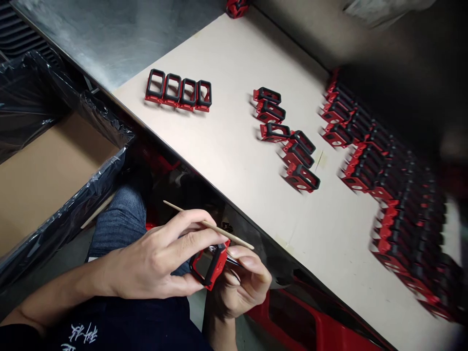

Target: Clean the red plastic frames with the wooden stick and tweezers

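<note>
My left hand [166, 256], closed, grips a small red and black rectangular frame [218, 265] above my lap. A thin wooden stick [237, 239] runs between the fingers of the same hand, its tips poking out on both sides. From below, my right hand [243, 282] meets the frame, its fingers closed around a slim, shiny dark metal tool [233, 262]. The tool's far end goes behind the frame, so its exact kind is hidden. Whether the right fingers also touch the frame cannot be seen.
On the pale board [226, 156] stand a row of four-sided frames [178, 90], a loose group of frames [285, 131] and a large blurred block of frames [398, 195]. A box lined with black plastic [109, 161] is at left. A red stool [288, 312] is below the table edge.
</note>
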Tool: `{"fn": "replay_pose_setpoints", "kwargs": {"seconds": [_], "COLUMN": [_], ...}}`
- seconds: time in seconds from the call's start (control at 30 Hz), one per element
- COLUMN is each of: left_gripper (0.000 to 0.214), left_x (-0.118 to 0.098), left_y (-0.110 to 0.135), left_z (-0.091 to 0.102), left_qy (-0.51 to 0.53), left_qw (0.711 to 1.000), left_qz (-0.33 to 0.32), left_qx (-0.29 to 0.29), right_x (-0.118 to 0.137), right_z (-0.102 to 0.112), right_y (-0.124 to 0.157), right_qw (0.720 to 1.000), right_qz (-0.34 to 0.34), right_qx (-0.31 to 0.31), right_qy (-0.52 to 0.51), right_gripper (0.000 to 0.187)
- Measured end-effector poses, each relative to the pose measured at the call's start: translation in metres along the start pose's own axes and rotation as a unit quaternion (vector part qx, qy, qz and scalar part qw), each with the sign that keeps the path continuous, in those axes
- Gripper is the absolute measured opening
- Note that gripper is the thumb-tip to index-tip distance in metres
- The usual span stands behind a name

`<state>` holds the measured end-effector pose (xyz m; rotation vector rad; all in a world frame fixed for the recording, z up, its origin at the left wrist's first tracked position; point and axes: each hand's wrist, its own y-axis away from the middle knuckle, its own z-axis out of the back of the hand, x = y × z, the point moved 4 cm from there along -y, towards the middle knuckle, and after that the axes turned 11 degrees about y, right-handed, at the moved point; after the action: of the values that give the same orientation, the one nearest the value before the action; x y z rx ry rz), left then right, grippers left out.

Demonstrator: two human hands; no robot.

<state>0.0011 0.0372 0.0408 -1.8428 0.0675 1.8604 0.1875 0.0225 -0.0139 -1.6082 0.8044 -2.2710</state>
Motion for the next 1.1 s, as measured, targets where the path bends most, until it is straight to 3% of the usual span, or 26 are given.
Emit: {"fn": "replay_pose_setpoints", "kwargs": {"seconds": [0.47, 1.1], "left_gripper": [0.045, 0.046], "left_x": [-0.0005, 0.0017], "left_y": [-0.0019, -0.0013], "left_z": [-0.0027, -0.0025], "left_qy": [0.001, 0.016], "left_qw": [1.000, 1.000], "left_qz": [-0.023, 0.008], "left_qx": [0.007, 0.017], "right_x": [0.0086, 0.0057], "right_z": [0.0000, 0.0017], "right_y": [-0.0027, -0.0020], "right_qw": [0.997, 0.996], "right_qz": [0.052, 0.073], "right_qx": [0.006, 0.008], "right_qy": [0.049, 0.049], "right_gripper": [0.017, 0.015]}}
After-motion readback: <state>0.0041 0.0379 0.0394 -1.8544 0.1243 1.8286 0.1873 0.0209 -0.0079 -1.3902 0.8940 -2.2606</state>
